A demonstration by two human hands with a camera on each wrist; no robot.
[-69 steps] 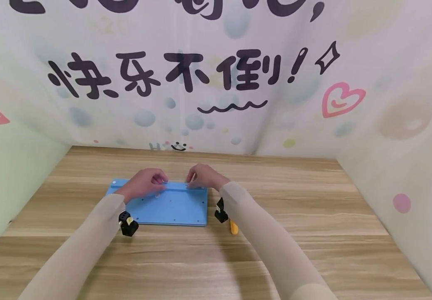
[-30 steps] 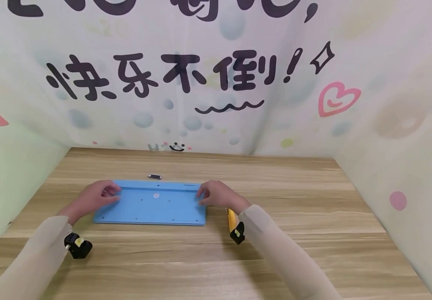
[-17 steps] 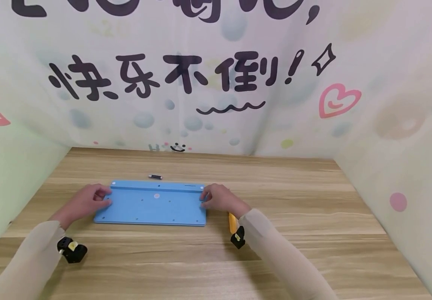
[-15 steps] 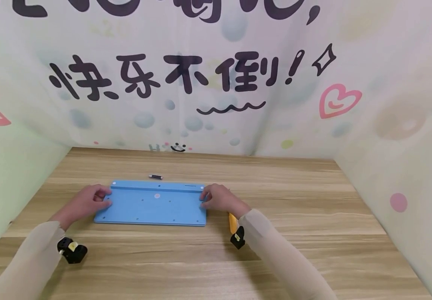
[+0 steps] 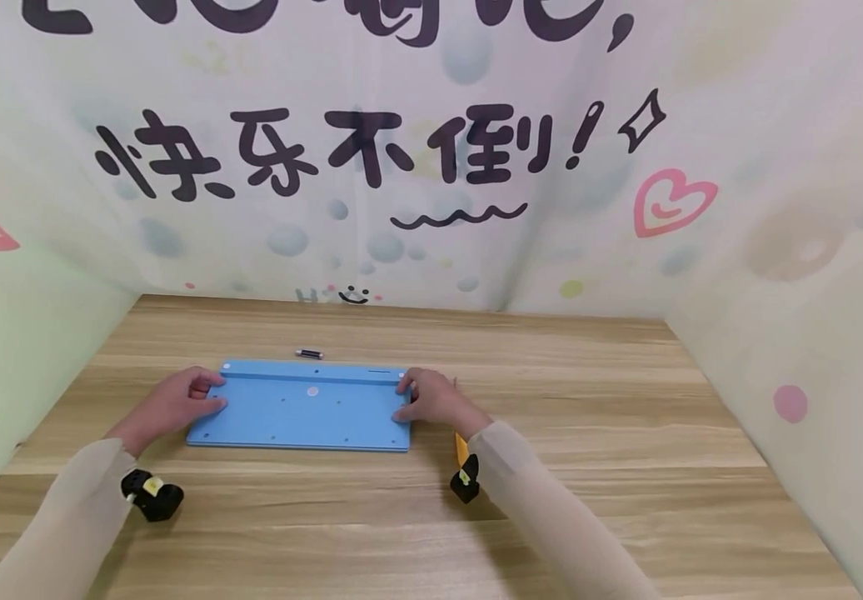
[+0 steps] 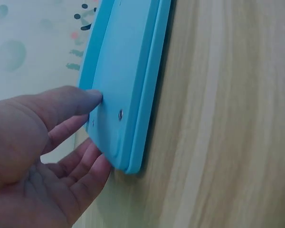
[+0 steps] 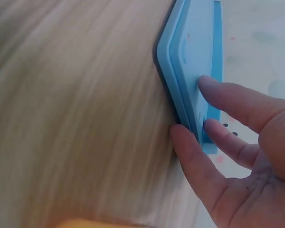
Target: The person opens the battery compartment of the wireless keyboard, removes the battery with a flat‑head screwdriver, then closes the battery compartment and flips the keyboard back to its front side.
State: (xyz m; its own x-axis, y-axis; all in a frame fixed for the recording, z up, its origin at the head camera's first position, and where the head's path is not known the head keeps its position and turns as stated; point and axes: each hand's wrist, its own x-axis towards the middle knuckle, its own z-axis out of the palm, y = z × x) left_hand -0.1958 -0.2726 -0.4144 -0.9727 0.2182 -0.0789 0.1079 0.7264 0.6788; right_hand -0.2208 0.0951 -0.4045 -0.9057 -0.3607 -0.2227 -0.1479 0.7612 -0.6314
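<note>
A light blue keyboard [image 5: 304, 417] lies underside up on the wooden table, showing small screws, a raised ridge along the far side and a thin slot near its right end. My left hand [image 5: 177, 402] pinches the left end, thumb on the underside and other fingers against the edge, as the left wrist view shows. At the opposite end, my right hand [image 5: 435, 397] holds the edge with its thumb [image 7: 228, 97] on top and fingers along the side. Just beyond the ridge lies a small black-and-silver battery [image 5: 309, 354].
An orange-handled tool [image 5: 461, 450], partly hidden by the right wrist and its black camera [image 5: 466, 479], lies right of the keyboard. A printed cloth [image 5: 416, 250] hangs along the table's back edge. Pale walls stand at both sides.
Both hands have left the ridge and spread to the keyboard's two ends. The battery, earlier not visible near the left hand, is now in view. Lately the right fingers have shifted slightly onto the keyboard.
</note>
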